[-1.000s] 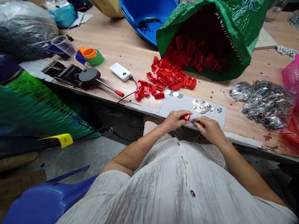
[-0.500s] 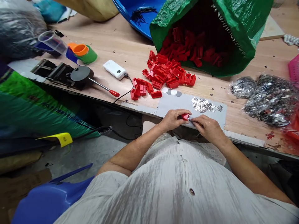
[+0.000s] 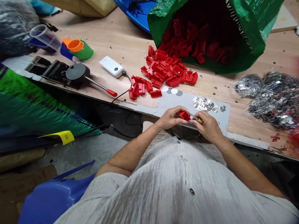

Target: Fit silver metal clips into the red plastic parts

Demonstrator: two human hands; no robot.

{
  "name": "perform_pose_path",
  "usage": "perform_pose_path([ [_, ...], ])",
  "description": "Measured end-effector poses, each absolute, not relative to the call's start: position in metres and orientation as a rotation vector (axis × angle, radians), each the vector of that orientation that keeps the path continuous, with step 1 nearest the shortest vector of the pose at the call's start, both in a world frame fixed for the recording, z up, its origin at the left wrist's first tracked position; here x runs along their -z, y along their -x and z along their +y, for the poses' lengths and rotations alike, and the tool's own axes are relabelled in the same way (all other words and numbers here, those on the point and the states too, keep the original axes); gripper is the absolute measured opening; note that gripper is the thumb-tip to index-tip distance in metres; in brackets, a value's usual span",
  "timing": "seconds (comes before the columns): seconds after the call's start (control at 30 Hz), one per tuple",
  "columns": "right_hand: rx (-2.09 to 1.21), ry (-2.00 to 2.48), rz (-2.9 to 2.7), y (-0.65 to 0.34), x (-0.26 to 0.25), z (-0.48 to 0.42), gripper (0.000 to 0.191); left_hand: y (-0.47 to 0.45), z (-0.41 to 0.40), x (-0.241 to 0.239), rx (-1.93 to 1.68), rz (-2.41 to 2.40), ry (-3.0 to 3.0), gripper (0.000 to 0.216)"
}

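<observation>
My left hand [image 3: 172, 118] is closed round a red plastic housing [image 3: 184, 115], held just over the table's front edge. In my right hand [image 3: 207, 125] is a screwdriver [image 3: 199, 120] with a yellow and dark handle; its thin metal shaft points left and meets the housing. Whether the tip is inside the red part I cannot tell. Beyond my hands, small shiny metal pieces [image 3: 203, 104] lie spread on a grey sheet [image 3: 171, 101]. A pile of red plastic parts [image 3: 161, 70] spills out of a green woven sack [image 3: 245, 60] behind the sheet.
A lever press [image 3: 76, 73] with a red-tipped handle stands at the left. Near it lie a white power bank [image 3: 112, 66] with a black cable and colourful cups [image 3: 85, 51]. Plastic bags of metal parts [image 3: 275, 99] rest at the right; a blue basin [image 3: 134, 15] is at the back.
The red housing has been turned in my left hand and shows more of its side. My right hand has shifted slightly, and the screwdriver's yellow handle now shows. The camera view has moved a little.
</observation>
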State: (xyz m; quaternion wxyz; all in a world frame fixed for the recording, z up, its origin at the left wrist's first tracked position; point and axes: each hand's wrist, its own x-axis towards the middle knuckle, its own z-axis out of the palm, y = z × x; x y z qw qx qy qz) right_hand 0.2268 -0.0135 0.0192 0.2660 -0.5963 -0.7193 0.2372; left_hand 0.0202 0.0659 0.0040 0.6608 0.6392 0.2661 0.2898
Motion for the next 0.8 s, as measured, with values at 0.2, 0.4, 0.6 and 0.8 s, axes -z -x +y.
perform_pose_path([
  [0.2, -0.827, 1.635, -1.838, -0.219, -0.024, -0.002, 0.017, -0.02, 0.064, 0.001, -0.647, 0.584, -1.288, 0.042],
  [0.4, -0.935, 1.7, -1.758, -0.216, -0.023, 0.007, 0.019, -0.022, 0.061, 0.003, -0.696, 0.601, -1.278, 0.042],
  [0.6, -0.903, 1.664, -1.79, -0.23, -0.031, -0.005, 0.02, -0.022, 0.061, 0.003, -0.693, 0.61, -1.427, 0.037],
  [0.8, -0.71, 1.596, -1.933, -0.245, -0.028, -0.033, 0.026, -0.026, 0.056, 0.0, -0.741, 0.661, -1.616, 0.048],
])
